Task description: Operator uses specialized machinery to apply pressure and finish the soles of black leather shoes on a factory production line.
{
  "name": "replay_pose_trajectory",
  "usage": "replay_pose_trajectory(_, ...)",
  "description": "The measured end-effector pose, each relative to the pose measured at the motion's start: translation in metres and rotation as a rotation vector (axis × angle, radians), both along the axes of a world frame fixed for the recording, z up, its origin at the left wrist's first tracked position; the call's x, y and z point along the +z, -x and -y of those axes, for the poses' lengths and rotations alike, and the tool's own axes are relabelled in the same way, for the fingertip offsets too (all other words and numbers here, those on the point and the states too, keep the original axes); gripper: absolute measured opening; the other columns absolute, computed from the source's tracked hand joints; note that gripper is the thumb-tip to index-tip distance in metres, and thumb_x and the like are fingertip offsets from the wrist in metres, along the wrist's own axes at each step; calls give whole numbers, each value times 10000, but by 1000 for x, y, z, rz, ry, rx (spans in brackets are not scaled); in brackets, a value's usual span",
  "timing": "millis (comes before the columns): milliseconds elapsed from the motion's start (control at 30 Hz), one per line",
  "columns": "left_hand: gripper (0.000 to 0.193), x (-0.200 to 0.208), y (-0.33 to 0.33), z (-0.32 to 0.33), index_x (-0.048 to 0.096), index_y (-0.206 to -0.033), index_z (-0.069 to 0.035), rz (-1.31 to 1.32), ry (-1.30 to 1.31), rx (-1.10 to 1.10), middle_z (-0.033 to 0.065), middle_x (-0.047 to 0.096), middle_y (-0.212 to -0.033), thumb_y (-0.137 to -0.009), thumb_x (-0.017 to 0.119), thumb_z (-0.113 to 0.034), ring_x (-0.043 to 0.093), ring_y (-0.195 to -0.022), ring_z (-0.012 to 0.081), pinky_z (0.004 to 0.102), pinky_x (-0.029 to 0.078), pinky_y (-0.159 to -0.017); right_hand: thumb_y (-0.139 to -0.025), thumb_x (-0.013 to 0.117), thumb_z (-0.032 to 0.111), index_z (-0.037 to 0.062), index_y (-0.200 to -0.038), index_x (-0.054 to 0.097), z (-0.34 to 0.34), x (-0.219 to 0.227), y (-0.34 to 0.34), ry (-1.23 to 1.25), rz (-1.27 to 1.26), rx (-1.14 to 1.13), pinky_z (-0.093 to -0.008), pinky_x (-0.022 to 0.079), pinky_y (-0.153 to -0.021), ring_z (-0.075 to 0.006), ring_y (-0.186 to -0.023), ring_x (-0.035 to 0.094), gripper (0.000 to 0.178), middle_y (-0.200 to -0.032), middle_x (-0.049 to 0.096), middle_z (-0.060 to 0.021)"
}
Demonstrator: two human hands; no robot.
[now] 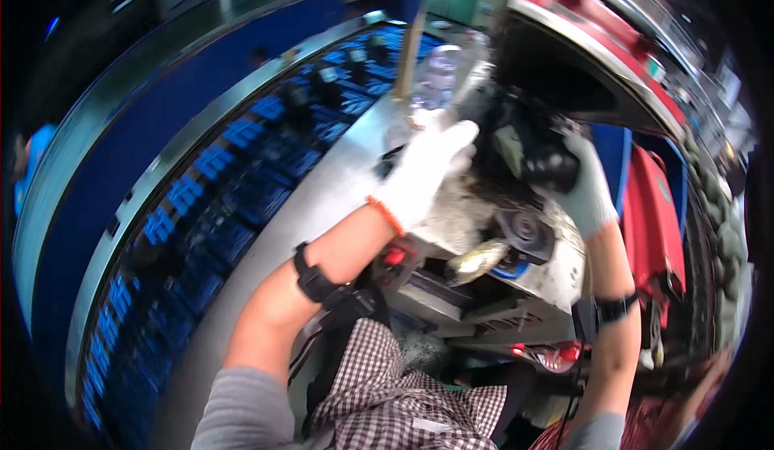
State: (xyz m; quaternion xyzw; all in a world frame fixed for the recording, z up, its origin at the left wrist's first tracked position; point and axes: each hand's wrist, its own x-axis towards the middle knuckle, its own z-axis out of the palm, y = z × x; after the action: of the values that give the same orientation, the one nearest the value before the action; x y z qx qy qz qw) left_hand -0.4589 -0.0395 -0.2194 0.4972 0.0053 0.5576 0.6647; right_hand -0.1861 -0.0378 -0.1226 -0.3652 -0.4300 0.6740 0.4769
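Head view: the gloved right hand (592, 185) touches a glossy black object (551, 168) over the counter (448, 222); I cannot tell whether either hand's fingers are clamped or apart. Steady, even support would suit its rounded surface. Beyond the left hand (429, 164) is a clear bottle (438, 77), contents unclear.

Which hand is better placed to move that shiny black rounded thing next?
Probably the right hand: it is beside the black rounded thing, though blur hides whether it grips. The left hand is farther off, near the clear bottle.
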Motion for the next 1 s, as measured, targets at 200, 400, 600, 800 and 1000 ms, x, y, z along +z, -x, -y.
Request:
replay_pose_trajectory(200, 428, 28, -5, 87, 563, -1407, -113, 450, 566, 35, 86, 686, -1287, -1052, 620, -346, 693, -1147, 241, 416, 564, -1050, -1076, 526, 404, 27, -1667, 269, 92, -11, 97, -331, 129, 258, -421, 250, -1298, -271, -1549, 380, 746, -1683, 383, -164)
replay_pose_trajectory(400, 371, 0, 99, 106, 603, -1305, -49, 366, 731, 380, 111, 722, -1147, -957, 622, -177, 738, -1009, 255, 408, 620, -945, -1059, 513, 250, -19, -1584, 430, 114, 2, 85, -720, 610, 102, -422, 314, -1251, -291, -1530, 417, 595, -1635, 452, -173)
replay_pose_trajectory(600, 366, -68, 241, 19, 659, -1081, -35, -302, 865, 1063, 85, 695, -978, -758, 791, -144, 686, -830, 243, 363, 566, -777, -1099, 425, 246, -55, -1546, 455, 109, -15, 1, -695, 600, -457, -409, 430, -1167, -308, -1437, 529, 540, -1517, 558, -205)
replay_pose_trajectory(800, 946, -98, 335, -42, 397, -1556, 14, -775, 708, 1512, 243, 620, -1380, -729, 804, -196, 613, -1274, 376, 439, 505, -1048, -1091, 462, 258, -57, -1532, 465, 104, -45, -20, -579, 596, -547, -403, 442, -1144, -300, -1365, 577, 543, -1466, 587, -217)
replay_pose_trajectory(1000, 992, -147, 377, -29, 245, -1664, -15, -1298, 554, 1557, 245, 433, -1634, -874, 755, -330, 359, -1559, 357, 389, 316, -1252, -1090, 470, 218, -67, -1479, 512, 106, -66, 8, -575, 590, -506, -421, 469, -1133, -302, -1343, 590, 484, -1422, 605, -224)
